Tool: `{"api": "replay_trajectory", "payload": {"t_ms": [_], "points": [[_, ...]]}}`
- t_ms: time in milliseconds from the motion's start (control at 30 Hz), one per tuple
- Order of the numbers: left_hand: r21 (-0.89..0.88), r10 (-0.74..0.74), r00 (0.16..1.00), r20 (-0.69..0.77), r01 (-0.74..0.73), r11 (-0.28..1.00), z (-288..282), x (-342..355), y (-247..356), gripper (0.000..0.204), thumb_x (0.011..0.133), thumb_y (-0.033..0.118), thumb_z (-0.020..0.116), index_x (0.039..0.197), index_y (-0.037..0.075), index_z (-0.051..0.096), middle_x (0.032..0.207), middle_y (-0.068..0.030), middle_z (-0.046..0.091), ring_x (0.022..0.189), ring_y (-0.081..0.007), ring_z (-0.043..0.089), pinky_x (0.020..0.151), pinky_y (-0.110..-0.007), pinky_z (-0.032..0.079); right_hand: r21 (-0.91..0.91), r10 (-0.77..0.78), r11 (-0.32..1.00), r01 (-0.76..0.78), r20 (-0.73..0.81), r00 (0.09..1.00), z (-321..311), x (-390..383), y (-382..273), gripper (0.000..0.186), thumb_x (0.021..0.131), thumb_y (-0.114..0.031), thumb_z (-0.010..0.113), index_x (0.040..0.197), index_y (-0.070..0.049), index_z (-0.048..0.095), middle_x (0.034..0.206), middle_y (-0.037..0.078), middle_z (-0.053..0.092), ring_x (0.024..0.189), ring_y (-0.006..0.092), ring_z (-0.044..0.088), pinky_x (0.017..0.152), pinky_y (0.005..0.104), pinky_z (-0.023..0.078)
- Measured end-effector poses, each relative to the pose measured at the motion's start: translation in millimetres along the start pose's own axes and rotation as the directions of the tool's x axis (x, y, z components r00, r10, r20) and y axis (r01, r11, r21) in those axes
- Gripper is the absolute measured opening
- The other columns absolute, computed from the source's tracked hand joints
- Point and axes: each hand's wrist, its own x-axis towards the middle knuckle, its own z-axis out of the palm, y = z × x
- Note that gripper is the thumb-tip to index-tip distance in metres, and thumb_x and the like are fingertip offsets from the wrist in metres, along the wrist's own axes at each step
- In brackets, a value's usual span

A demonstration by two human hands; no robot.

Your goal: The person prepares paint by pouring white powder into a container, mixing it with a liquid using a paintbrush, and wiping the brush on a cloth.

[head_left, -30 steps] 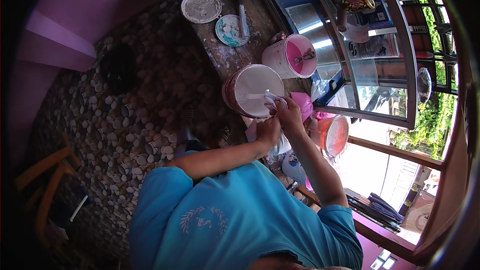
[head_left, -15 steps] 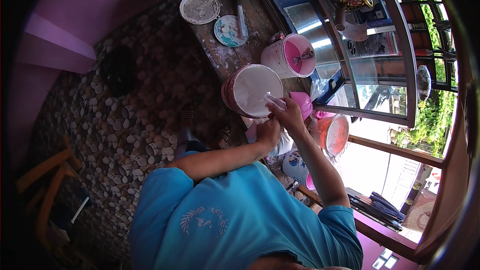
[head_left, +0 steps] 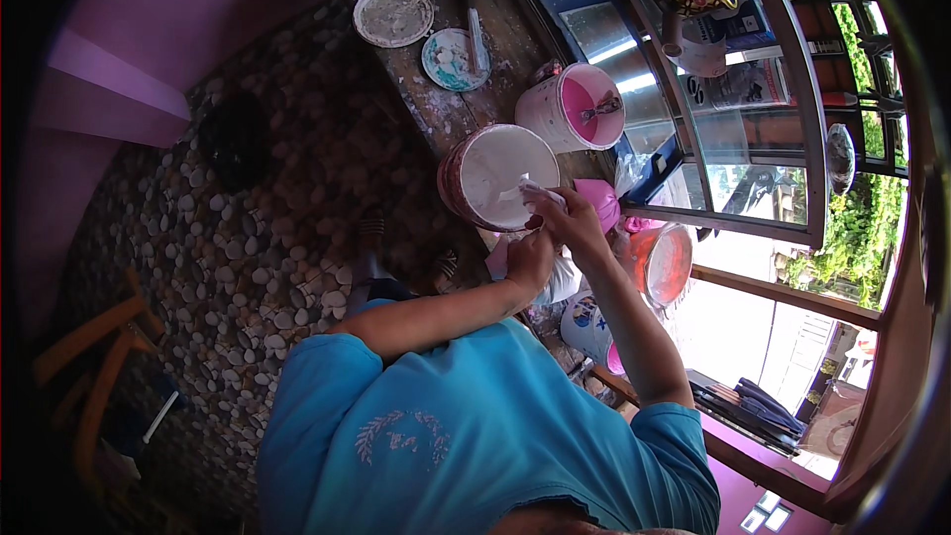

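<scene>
My right hand (head_left: 577,225) is closed around a crumpled whitish plastic bag (head_left: 543,195), whose tip reaches over the rim of a white-lined bucket (head_left: 500,154) with a reddish outside. Just below it, my left hand (head_left: 531,260) is closed and touches or nearly touches the right one. What the left fingers hold is hidden. Under both hands lies a larger white bag (head_left: 563,280). The bucket's inside walls look coated white.
A bucket of pink paint (head_left: 592,109) stands behind the white-lined one. Two stained lids, a whitish one (head_left: 394,15) and a teal-smeared one (head_left: 456,60), lie on the worn bench (head_left: 416,94). At right are a glass cabinet (head_left: 743,193), an orange-red tub (head_left: 662,266) and a white pail (head_left: 586,325).
The bag's tip has shifted slightly toward the middle of the bucket, and my right hand has turned a little with it. My left hand stays in nearly the same place.
</scene>
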Motion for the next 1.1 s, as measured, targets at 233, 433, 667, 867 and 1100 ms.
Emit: {"api": "replay_trajectory", "payload": {"t_ms": [233,433,667,867,1100], "points": [[0.069,0.185,0.982,-0.047,-0.182,0.981,1.5,-8.7,4.9,0.039,0.087,0.029,0.037,0.078,0.002,0.063,0.087,-0.0224,0.065,0.087,-0.0378,0.061,0.077,-0.044,0.044,0.399,0.142,0.884,-0.243,0.266,0.953,-52.1,12.4,30.5,0.033,0.094,-0.022,0.043,0.106,0.005,0.058,0.103,0.012,0.063,0.096,0.0183,0.060,0.088,0.0318,0.044],[-0.035,0.160,0.986,-0.042,-0.161,0.986,5.3,-2.1,-4.5,0.038,0.087,0.028,0.037,0.078,0.001,0.062,0.086,-0.0229,0.065,0.087,-0.0385,0.061,0.077,-0.045,0.044,0.426,0.127,0.849,-0.314,0.412,0.902,-50.7,5.7,17.4,0.030,0.095,-0.022,0.043,0.108,0.002,0.056,0.101,0.012,0.063,0.095,0.0205,0.060,0.088,0.0339,0.045],[0.041,0.207,0.975,-0.078,-0.204,0.978,5.7,-1.7,-1.7,0.035,0.088,0.026,0.037,0.076,0.002,0.060,0.087,-0.0222,0.065,0.087,-0.0388,0.061,0.078,-0.047,0.044,0.377,0.137,0.889,-0.262,0.325,0.936,-50.3,-5.0,17.2,0.031,0.095,-0.023,0.044,0.112,0.002,0.055,0.105,0.011,0.062,0.097,0.0198,0.059,0.090,0.0333,0.044],[0.048,0.265,0.960,-0.086,-0.262,0.964,5.7,-1.2,-3.8,0.035,0.088,0.025,0.038,0.079,0.001,0.062,0.086,-0.0215,0.065,0.084,-0.0373,0.062,0.076,-0.045,0.045,0.253,0.092,0.953,-0.168,0.286,0.954,-46.8,-15.0,-0.8,0.034,0.091,-0.024,0.052,0.113,0.001,0.055,0.106,0.008,0.060,0.098,0.0174,0.057,0.090,0.0316,0.042],[-0.060,0.171,0.981,-0.095,-0.177,0.982,2.5,-7.2,3.1,0.037,0.088,0.027,0.038,0.079,0.002,0.063,0.085,-0.0187,0.067,0.083,-0.0337,0.063,0.076,-0.042,0.045,-0.010,0.055,0.998,-0.055,0.367,0.928,-42.5,-26.8,-17.1,0.039,0.088,-0.019,0.062,0.121,0.001,0.055,0.107,0.006,0.062,0.101,0.0127,0.055,0.091,0.0292,0.041]]}}
